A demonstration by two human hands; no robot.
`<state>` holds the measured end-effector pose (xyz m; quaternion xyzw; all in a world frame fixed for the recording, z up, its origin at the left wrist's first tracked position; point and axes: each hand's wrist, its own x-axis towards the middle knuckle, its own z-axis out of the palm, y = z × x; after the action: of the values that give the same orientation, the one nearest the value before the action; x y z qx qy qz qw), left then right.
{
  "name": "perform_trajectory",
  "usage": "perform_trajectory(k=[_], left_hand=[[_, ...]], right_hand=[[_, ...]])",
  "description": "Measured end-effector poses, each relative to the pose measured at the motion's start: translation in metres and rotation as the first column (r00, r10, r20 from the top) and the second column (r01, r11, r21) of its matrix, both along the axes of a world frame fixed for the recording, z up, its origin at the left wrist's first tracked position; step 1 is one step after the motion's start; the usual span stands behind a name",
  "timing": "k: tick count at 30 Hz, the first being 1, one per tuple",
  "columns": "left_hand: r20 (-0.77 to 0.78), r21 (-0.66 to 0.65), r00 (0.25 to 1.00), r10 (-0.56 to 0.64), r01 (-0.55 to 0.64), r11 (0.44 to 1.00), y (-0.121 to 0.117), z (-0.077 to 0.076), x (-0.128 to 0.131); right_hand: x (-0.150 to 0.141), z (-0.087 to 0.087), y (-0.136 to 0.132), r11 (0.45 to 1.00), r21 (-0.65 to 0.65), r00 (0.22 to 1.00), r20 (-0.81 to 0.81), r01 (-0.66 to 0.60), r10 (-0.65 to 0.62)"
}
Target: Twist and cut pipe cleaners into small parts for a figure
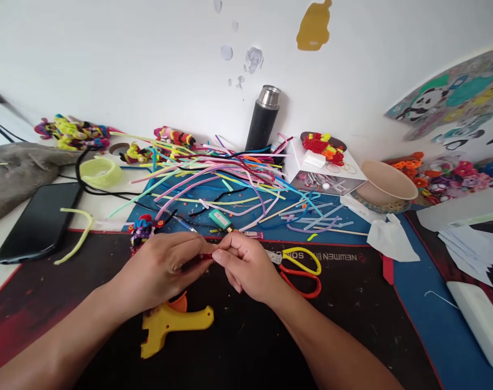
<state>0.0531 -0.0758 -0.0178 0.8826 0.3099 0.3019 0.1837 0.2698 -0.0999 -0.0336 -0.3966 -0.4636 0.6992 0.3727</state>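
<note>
My left hand [165,268] and my right hand [248,265] meet above the dark mat, fingertips together. Both are closed in a pinch around a small red piece [207,256], mostly hidden by the fingers. Under my left wrist lies a yellow glue gun [177,320] with an orange trigger. Scissors [287,269] with one yellow and one red handle rest just right of my right hand. A small figure [143,226] of blue, purple and red pipe cleaner stands behind my left hand. Beyond the fingers lies a green-and-white item [220,219].
Loose pipe cleaners [214,173] pile up toward the wall. A black flask [263,119] stands behind them, near a white box [330,173] and a beige bowl [388,181]. A phone [39,222] lies left; a white glue-gun-like object [478,319] lies right.
</note>
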Motion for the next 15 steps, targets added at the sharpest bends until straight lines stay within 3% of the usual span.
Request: perform_trajectory(k=[5, 9, 15], left_hand=[[-0.006, 0.050, 1.000, -0.002, 0.002, 0.999, -0.002, 0.004, 0.000], [-0.010, 0.122, 1.000, 0.004, -0.003, 0.993, 0.000, 0.010, 0.002], [0.096, 0.036, 0.995, -0.031, 0.028, 0.999, 0.003, 0.007, 0.006]], right_hand=[[-0.003, 0.000, -0.003, 0.998, -0.060, 0.999, -0.042, -0.005, 0.003], [-0.006, 0.000, -0.002, 0.999, -0.038, 0.999, -0.032, 0.022, -0.023], [-0.001, 0.005, 0.000, 0.998, 0.058, 0.999, 0.002, 0.035, -0.035]])
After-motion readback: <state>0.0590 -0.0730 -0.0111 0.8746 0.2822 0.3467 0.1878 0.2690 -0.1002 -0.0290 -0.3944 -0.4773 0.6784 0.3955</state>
